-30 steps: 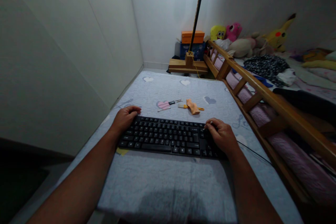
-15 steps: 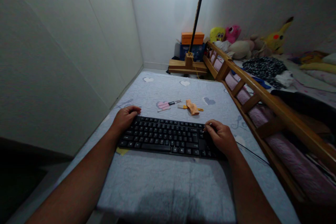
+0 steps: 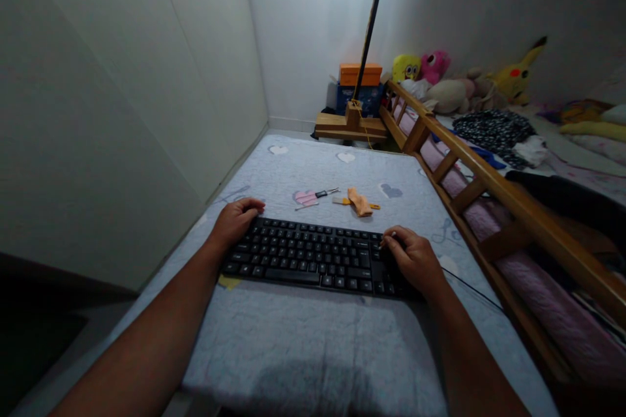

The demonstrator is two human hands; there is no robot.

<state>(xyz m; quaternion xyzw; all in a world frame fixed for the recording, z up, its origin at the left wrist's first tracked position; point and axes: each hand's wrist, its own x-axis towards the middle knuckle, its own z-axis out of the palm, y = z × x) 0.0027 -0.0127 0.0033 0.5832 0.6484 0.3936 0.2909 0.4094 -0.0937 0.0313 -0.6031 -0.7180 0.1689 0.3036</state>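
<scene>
A black keyboard (image 3: 308, 254) lies flat on the light blue quilted cover (image 3: 293, 339). At its upper left corner rests my left hand (image 3: 237, 218), fingers curled together against the edge. My right hand (image 3: 411, 254) lies over the keyboard's right end, its thumb and fingers pinched on something small and pale that I cannot make out. Beyond the keyboard are an orange cloth (image 3: 360, 202) across a yellow-handled brush (image 3: 375, 206), a black-handled tool (image 3: 321, 194) and a thin pale stick (image 3: 307, 206). A yellow piece (image 3: 229, 282) shows under the keyboard's lower left corner.
A wooden bed rail (image 3: 482, 176) runs along the right, with clothes and plush toys (image 3: 447, 94) behind it. A black pole (image 3: 370, 29) stands on a wooden base (image 3: 349, 124) at the far end. White cabinet doors (image 3: 195, 78) border the left. A cable (image 3: 472, 288) trails right.
The view has tilted up very slightly, so everything sits a little lower. Both hands and the keyboard keep their places.
</scene>
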